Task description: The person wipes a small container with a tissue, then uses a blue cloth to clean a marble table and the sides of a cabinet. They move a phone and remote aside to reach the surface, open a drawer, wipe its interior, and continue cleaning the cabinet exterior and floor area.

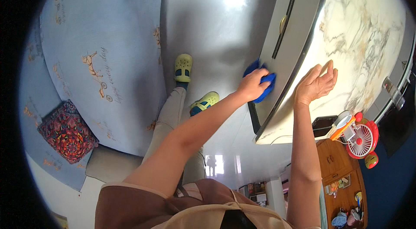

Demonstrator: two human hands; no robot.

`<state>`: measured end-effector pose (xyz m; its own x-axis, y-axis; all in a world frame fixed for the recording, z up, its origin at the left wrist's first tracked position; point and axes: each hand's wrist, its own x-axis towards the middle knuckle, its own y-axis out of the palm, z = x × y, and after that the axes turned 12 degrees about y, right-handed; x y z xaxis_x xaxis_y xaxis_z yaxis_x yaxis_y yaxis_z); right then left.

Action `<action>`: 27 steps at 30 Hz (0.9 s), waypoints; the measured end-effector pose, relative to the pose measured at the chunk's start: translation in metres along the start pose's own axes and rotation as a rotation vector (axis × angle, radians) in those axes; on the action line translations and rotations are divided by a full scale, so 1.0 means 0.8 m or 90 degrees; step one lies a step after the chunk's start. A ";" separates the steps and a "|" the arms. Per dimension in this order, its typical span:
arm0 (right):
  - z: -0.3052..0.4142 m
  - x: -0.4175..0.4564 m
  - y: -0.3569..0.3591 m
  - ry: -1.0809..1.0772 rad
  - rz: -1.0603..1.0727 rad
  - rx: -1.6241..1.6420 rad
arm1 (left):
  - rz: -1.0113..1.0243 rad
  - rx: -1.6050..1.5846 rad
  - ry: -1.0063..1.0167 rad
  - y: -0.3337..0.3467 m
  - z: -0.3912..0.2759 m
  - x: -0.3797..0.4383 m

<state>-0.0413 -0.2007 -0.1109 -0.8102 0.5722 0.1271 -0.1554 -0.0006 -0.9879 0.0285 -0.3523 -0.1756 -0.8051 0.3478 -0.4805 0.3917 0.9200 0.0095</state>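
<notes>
A bunched blue cloth (267,90) is in my left hand (255,85), pressed against the grey side panel of a marble-patterned table or cabinet (287,66), beyond the end of a long dark handle groove. Part of the cloth sticks out past my fingers. My right hand (317,84) is over the marble-patterned top (357,37), near its edge, fingers loosely bent and nothing held. Whether it rests on the surface is unclear.
A red toy-shaped fan (360,141), an orange and white item (343,128) and a black tray-like object (323,123) are near the right forearm. A blue-covered sofa or bed (130,50) with a patterned cushion (70,133) lies left. Green clogs (183,66) stand on the glossy floor.
</notes>
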 end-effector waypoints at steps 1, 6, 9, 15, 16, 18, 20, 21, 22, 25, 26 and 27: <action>0.000 -0.001 -0.001 -0.007 -0.005 0.015 | -0.031 -0.005 -0.041 -0.001 0.005 -0.005; 0.000 0.003 0.006 -0.038 -0.025 0.046 | -0.261 -0.017 0.162 -0.034 -0.006 0.078; 0.001 0.005 0.007 -0.039 -0.030 0.044 | -0.342 0.020 0.247 -0.056 -0.036 0.153; 0.003 0.005 0.005 -0.040 -0.024 0.038 | -0.218 0.203 0.030 -0.070 -0.070 0.209; 0.003 0.006 0.003 -0.043 -0.019 0.038 | -0.235 0.174 0.027 -0.065 -0.063 0.206; 0.005 0.005 0.002 -0.046 -0.012 0.034 | -0.281 0.116 0.033 -0.052 -0.040 0.204; 0.005 0.006 0.004 -0.039 -0.020 0.027 | -0.229 -0.034 -0.035 -0.036 -0.008 0.186; 0.005 0.004 0.001 -0.032 -0.013 0.029 | -0.166 -0.069 -0.086 -0.034 0.009 0.168; 0.007 0.000 -0.002 -0.026 -0.002 0.030 | -0.106 -0.071 -0.121 -0.032 0.023 0.146; 0.005 0.005 0.001 -0.022 -0.010 0.026 | 0.015 0.023 -0.025 -0.039 0.061 0.110; 0.002 0.005 0.002 -0.031 -0.015 0.029 | -0.058 -0.090 -0.022 -0.043 0.054 0.115; 0.003 0.007 0.004 -0.028 -0.019 0.030 | -0.127 -0.205 -0.023 -0.049 0.046 0.122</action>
<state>-0.0479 -0.1996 -0.1130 -0.8284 0.5363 0.1616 -0.2054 -0.0224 -0.9784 -0.0487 -0.3609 -0.2548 -0.8329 0.1540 -0.5316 0.0633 0.9807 0.1850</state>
